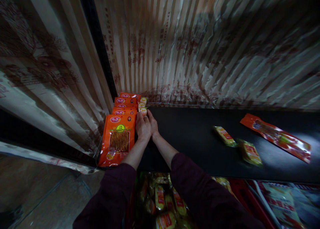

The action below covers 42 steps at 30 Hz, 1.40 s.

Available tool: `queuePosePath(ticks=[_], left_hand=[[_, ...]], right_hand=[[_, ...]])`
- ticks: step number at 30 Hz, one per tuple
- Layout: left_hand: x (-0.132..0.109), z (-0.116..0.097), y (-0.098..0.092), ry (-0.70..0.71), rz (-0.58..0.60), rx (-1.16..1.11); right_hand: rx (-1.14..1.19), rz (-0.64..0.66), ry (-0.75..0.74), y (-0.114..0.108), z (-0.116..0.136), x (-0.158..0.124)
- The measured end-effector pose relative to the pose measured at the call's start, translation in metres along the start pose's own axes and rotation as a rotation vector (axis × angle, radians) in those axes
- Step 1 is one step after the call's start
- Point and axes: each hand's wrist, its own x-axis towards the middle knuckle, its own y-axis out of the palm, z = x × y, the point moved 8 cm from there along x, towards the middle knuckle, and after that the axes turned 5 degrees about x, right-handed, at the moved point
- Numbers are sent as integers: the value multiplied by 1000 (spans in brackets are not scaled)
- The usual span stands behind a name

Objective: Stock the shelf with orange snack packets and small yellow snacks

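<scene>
Both my hands are at the left end of the black shelf, close together at a short row of small yellow snack packets (142, 111). My left hand (143, 126) is at the near side of the front packet, its fingers bent around it and partly hidden. Against the packet's right side, my right hand (153, 123) presses with closed fingers. The lower part of that packet is hidden by my hands. Just left of my left hand stand several orange snack bags (120, 139), one behind another, the front one with a window showing brown sticks.
On the black shelf (185, 132) to the right lie two yellow packets (225, 135) and a long red-orange packet (275, 135). Below the front edge is a container of yellow packets (165, 202), with white bags (280, 202) beside it. A patterned curtain (162, 49) hangs behind.
</scene>
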Motion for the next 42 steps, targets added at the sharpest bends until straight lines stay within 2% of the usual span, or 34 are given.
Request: queuePosePath(ticks=[5,15,21,26,36,42], left_hand=[[-2,6,-1,-78,1,-17],[-6,3,-4,12,19,21],[-11,-2,-6,1,63,94],[-16,-6,-11,-23,51,117],[-17,-5,-11,56,5,0],[-18,-2,-8,43,14,-9]], right_hand=[[-56,-3,-29,0,3,-2],[-123,-11,-65,3,1,-3],[-126,-15,-96,2,2,-5],[-135,-5,-116,2,5,-7],[-153,29,-96,1,11,-8],[-117,34,-109,0,8,-8]])
